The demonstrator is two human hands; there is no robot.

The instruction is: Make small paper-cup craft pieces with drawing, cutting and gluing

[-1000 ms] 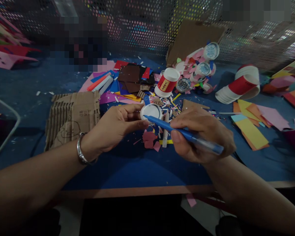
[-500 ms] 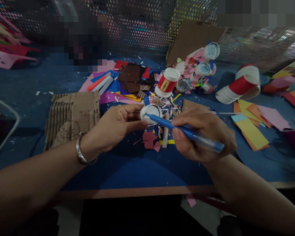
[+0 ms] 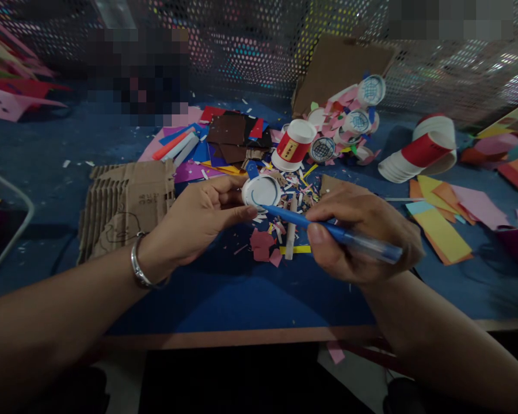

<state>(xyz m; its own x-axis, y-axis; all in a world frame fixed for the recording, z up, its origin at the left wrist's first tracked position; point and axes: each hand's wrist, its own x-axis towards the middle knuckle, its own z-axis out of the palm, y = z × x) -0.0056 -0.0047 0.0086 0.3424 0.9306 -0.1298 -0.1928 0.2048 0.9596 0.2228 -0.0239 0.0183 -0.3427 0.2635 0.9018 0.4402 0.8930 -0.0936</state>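
Note:
My left hand [image 3: 202,215] pinches a shallow white paper cup bottom [image 3: 264,190] by its left rim, with its flat round face turned up toward me. A small blue paper tab [image 3: 252,168] sticks out at its upper edge. On the white face a curved blue line shows near the left side. My right hand [image 3: 358,230] grips a blue felt-tip marker [image 3: 334,230], its tip at the lower edge of the white disc. Whether the tip touches the disc, I cannot tell. Under both hands lie paper scraps [image 3: 263,244].
Corrugated cardboard [image 3: 129,201] lies left. Behind stand a red-and-white paper cup [image 3: 294,145] and a cluster of decorated cup bottoms [image 3: 356,122]. Stacked cups [image 3: 418,155] lie right, near coloured paper sheets [image 3: 442,224]. Markers [image 3: 175,144] rest beside dark paper. A perforated metal panel [image 3: 250,52] borders the back.
The marker tip has moved from the disc's left part to its lower edge, and a curved blue line now shows. The cup bottom has shifted slightly left and up.

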